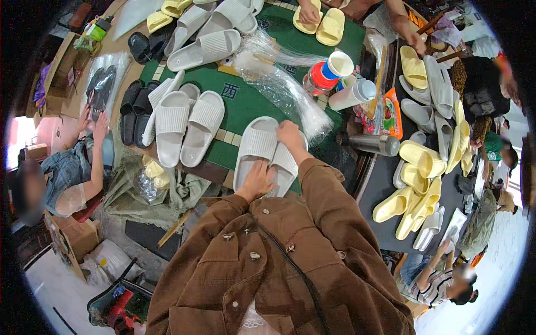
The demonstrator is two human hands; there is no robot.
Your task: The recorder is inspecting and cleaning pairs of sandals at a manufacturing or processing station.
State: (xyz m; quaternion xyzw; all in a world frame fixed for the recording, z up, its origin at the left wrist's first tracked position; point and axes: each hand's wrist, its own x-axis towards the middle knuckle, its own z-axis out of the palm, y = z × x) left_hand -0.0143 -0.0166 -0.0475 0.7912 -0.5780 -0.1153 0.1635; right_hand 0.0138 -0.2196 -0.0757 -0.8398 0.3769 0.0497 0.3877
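A pair of light grey ribbed slippers (259, 137) lies at the green table's near edge, in front of me. My left hand (258, 180) rests over the heel part of the pair, fingers stretched toward the straps and thumb apart. At the right slipper's toe end, my right hand (288, 135) is closed on its upper edge; the fingertips are hidden. Beyond the pair lies a heap of clear plastic bags (290, 92). More grey slippers (204, 128) stand to the left.
Black slippers (131, 114) lie farther left. A steel flask (371, 144), a white bottle (357, 94) and stacked cups (336, 66) stand right. Yellow slippers (416, 178) cover the dark side table. Co-workers sit left and right; another's hand (309, 12) touches yellow slippers opposite.
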